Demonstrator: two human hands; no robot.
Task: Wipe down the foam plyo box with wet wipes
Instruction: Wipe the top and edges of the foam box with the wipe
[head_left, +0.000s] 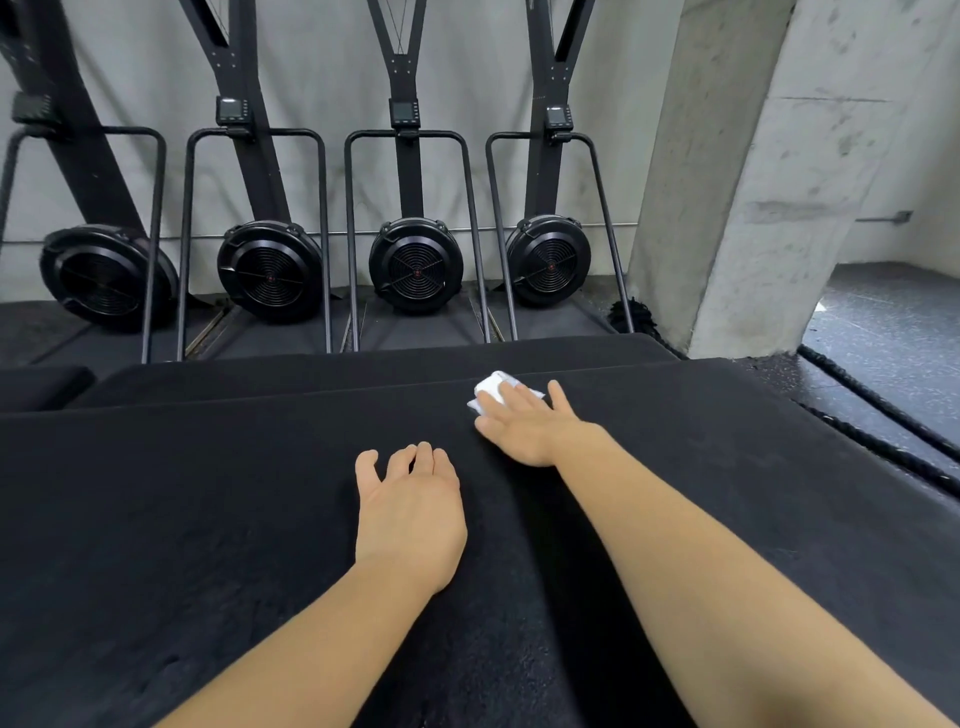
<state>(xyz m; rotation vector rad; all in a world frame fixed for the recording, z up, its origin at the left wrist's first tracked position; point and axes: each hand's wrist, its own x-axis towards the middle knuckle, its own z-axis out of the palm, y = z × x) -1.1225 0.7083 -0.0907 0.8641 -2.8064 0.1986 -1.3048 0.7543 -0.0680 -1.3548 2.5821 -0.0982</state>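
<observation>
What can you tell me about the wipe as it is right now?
The wipe is white, bunched into a small wad, and looks like thin soft cloth. It lies on the black top of the foam plyo box, near its far edge. The right hand presses on it with straight fingers, covering its near part; only the far end shows. Wetness cannot be judged.

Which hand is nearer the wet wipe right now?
Right. The right hand presses on the wipe; the left hand rests on the box nearer the person, clear of it.

Matt black foam box (208, 519), rough concrete pillar (753, 182)
</observation>
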